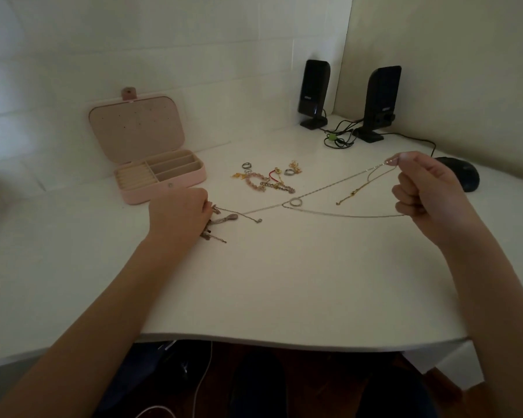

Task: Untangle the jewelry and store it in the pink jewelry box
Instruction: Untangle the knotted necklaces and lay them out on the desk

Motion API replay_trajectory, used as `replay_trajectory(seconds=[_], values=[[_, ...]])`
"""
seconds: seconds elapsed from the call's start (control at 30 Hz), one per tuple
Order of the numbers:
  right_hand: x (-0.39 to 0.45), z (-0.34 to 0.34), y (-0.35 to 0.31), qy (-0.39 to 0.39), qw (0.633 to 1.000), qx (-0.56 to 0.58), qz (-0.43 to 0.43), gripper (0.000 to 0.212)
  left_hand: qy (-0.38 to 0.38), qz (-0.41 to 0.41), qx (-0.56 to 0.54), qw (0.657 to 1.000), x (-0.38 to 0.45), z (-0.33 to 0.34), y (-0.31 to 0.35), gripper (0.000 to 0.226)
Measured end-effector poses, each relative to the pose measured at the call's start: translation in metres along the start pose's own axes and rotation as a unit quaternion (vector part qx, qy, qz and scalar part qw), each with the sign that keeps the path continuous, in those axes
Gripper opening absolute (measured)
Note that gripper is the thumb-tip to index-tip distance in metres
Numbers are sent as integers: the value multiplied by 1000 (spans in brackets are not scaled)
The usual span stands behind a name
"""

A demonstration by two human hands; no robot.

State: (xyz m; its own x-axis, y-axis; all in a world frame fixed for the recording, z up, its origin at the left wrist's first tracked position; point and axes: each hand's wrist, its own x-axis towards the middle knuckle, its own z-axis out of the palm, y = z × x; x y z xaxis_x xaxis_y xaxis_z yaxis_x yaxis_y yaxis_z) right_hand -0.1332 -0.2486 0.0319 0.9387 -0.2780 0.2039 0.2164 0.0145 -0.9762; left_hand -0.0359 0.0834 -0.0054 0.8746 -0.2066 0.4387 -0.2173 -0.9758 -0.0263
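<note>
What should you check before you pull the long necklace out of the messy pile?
1. Right hand pinches the silver chain firmly: ok.
2. Left hand holds down the tangled clump: ok.
3. Chain free of the clump: not ok, it still runs into it.
4. Ring pendant snagged or not: cannot tell.
5. Gold chain hanging from the same pinch, separate from the silver one: cannot tell.
6. Pink jewelry box open and ready: ok.

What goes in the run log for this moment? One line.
right hand: lifts silver chain | left hand: pins tangled jewelry on desk | pink jewelry box: open, nothing stored
</note>
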Motion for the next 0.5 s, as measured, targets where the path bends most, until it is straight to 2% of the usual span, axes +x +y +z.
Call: replay_trajectory(seconds=[0.2, 0.4, 0.5], values=[[-1, 1, 2, 8, 1000, 1, 5, 24, 9, 13, 24, 1000, -3, 4, 0, 25], [-3, 14, -3, -34, 999, 0, 2, 23, -15, 10, 26, 1000, -4, -2, 2, 21], [-3, 20, -6, -54, 999, 0, -7, 22, 52, 36, -45, 997, -5, -7, 8, 22]])
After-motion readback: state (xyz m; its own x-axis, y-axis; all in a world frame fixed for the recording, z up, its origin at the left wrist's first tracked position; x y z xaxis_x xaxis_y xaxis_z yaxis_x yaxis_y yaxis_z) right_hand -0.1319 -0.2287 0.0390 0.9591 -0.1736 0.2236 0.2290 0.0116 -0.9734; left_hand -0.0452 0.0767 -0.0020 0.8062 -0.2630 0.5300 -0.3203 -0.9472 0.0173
